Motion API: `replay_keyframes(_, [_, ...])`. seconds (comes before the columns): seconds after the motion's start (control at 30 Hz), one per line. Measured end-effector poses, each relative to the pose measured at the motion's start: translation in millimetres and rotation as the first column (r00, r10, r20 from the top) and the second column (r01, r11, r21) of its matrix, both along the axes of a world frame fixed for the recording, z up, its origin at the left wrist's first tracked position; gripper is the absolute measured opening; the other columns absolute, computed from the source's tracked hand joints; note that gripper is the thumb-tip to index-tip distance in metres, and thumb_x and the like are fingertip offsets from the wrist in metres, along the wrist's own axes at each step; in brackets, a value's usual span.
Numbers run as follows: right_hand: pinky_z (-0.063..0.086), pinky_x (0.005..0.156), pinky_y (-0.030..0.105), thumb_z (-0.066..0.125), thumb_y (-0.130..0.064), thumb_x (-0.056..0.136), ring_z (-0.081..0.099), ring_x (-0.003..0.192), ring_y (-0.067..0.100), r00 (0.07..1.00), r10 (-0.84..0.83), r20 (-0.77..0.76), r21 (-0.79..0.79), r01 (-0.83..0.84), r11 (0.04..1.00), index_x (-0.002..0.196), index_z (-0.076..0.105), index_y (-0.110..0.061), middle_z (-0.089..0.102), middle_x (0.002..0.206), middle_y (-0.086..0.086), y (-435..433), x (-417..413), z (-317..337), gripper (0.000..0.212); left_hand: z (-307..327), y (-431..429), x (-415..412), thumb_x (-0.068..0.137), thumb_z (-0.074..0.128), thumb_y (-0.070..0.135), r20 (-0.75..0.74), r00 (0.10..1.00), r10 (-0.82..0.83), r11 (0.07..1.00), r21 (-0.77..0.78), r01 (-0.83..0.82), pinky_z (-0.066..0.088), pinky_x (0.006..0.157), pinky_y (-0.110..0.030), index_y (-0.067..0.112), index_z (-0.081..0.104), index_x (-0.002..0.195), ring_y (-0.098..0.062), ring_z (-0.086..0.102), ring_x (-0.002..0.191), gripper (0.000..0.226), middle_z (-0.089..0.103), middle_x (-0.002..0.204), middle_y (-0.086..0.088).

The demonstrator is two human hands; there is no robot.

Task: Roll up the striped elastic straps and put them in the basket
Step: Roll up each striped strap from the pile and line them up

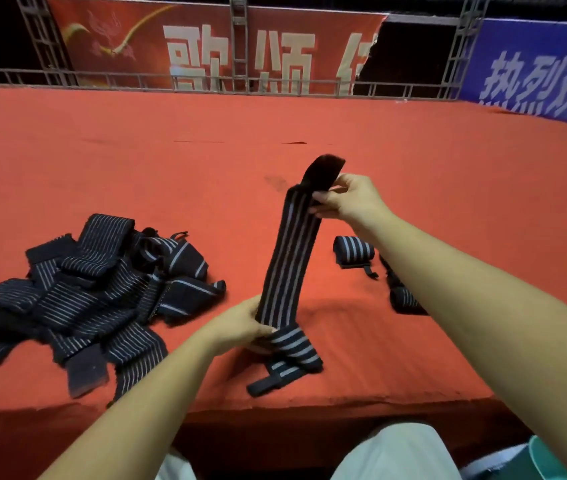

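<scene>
Sprawling over the left of the frame, a loose pile of striped straps (pixel 77 292) lies unrolled on the red cloth (pixel 448 161). The black bands with pale lines cross one another, and some ends reach toward the near edge.

Just right of the pile, in the lower middle, the left hand (pixel 240 327) grips the bottom of one strap (pixel 290 258). Its fingers and thumb are closed on the band where it meets a started roll (pixel 294 346). Whether the roll rests on the cloth or hangs just above it, I cannot tell. A short black tab (pixel 264 384) sticks out beneath it toward the lower left.

From there the strap rises, stretched and tilted slightly to the right, to the middle of the frame. At its top the right hand (pixel 348 199) pinches the band's edge between thumb and fingertips, just under the plain black end (pixel 323 171) that stands above the hand.

Right of the held strap, beside the right forearm, a finished rolled strap (pixel 353 252) lies on the cloth. A second dark strap (pixel 403 299) lies nearer, partly hidden by the arm.

Along the top, a red banner (pixel 206 46) at upper left and a blue banner (pixel 545 74) at upper right hang on a metal truss (pixel 238 39). Pale trousers (pixel 396 452) show at the bottom edge.
</scene>
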State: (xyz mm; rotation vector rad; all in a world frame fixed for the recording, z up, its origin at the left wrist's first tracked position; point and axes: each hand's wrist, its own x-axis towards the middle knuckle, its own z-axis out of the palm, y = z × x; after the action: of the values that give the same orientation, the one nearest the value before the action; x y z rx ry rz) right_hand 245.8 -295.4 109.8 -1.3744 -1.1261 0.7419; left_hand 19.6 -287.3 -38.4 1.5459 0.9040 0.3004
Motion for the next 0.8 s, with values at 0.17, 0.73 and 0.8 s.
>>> replay_keyframes(0.17, [0.059,0.061,0.026,0.061,0.001,0.095,0.068,0.053,0.011,0.991,-0.129,-0.032,0.063,0.131,0.989,0.104,0.061,-0.003,0.068,0.082,0.013,-1.7,7.0,-4.2,0.009,1.8,17.5,-2.9,0.094,0.063,-0.002,0.024,0.973,0.229,0.973,-0.003,-0.229,0.062,0.079,-0.042,0.003,0.065,0.114,-0.025,0.073,0.085,0.020,0.073,0.108,-0.019])
replay_keyframes(0.73, [0.061,0.070,0.037,0.059,0.000,0.096,0.071,0.064,0.020,0.942,-0.323,0.091,0.114,0.312,0.943,0.100,0.063,-0.001,0.067,0.089,0.019,3.0,50.0,-2.5,0.005,19.2,29.1,-7.7,0.106,0.047,0.022,0.086,0.974,0.209,0.976,0.041,-0.213,0.059,0.074,-0.038,0.016,0.062,0.124,-0.022,0.071,0.089,0.024,0.073,0.104,-0.007])
replay_keyframes(0.8, [0.061,0.077,0.043,0.058,0.000,0.096,0.071,0.070,0.025,0.934,-0.344,0.094,0.103,0.335,0.937,0.091,0.063,-0.003,0.067,0.085,0.016,9.1,51.2,-1.0,0.007,35.2,15.8,-4.6,0.104,0.047,0.020,0.359,0.921,0.148,0.979,-0.187,-0.084,0.057,0.064,-0.031,0.015,0.060,0.126,-0.015,0.070,0.079,0.026,0.073,0.096,-0.003])
